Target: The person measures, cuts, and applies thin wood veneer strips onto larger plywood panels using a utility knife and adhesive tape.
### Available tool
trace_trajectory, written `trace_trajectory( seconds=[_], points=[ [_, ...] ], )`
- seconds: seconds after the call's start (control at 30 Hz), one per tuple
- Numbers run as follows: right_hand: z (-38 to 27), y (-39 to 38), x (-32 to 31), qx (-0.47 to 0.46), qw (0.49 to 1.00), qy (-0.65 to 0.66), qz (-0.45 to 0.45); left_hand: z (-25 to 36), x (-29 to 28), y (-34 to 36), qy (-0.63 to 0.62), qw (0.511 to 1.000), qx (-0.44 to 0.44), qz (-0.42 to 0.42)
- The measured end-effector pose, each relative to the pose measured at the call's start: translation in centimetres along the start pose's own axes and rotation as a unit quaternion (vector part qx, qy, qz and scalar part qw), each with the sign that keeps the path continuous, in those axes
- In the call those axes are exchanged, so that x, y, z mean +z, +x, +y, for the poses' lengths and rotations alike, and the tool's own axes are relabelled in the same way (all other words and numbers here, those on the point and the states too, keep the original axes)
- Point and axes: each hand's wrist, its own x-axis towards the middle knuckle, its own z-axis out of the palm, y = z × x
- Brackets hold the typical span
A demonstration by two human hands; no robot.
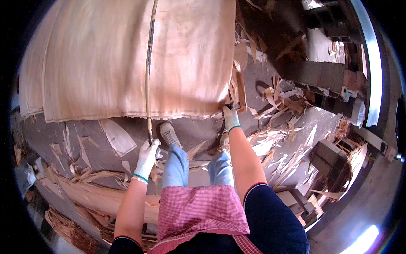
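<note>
A long thin bamboo pole (pixel 148 72) lies over the pale wood veneer sheets (pixel 97 63), running away from me. My left hand (pixel 147 157), in a white glove with a green cuff, is closed round the pole's near end, just off the sheets' front edge. At the near right corner of the sheets is my right hand (pixel 231 117), gloved the same way. Its fingers are closed at that corner and seem to pinch the veneer edge; the fingertips look dark and are partly hidden.
Torn veneer strips (pixel 281 139) litter the dark floor around my shoes (pixel 170 133). A loose veneer piece (pixel 117 136) lies near my left foot. Dark machinery or framework (pixel 321 76) stands on the right. Behind my left arm are long wood pieces (pixel 93 194).
</note>
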Motion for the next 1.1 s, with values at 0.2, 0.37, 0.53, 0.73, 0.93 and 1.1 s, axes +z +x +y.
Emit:
trace_trajectory(
  seconds=[0.2, 0.37, 0.53, 0.73, 0.93, 1.1],
  points=[
    [-4.1, -4.0, -0.4, -0.127, 0.988, -0.076, 0.04, -0.1, 1.0, 0.1, -0.004, 1.0, 0.01, 0.0],
    [-10.0, -11.9, -2.1, -0.232, 0.973, -0.004, -0.019, 0.4, 1.0, -4.3, 0.074, 0.969, 0.199, 0.129],
    [-20.1, -23.3, 5.9, -0.369, 0.885, -0.233, -0.163, 0.8, 0.3, -5.8, 0.184, 0.945, 0.222, 0.151],
    [-25.4, -31.1, 28.0, -0.405, 0.79, -0.329, -0.322, 1.1, -4.1, 0.5, 0.208, 0.911, 0.336, 0.117],
    [-23.2, -31.8, 39.2, -0.393, 0.717, -0.465, -0.34, -1.4, -6.3, 4.9, 0.262, 0.869, 0.406, 0.103],
    [-22.9, -31.7, 40.2, -0.33, 0.685, -0.551, -0.344, -0.1, -5.6, 3.4, 0.15, 0.88, 0.441, 0.095]
  ],
)
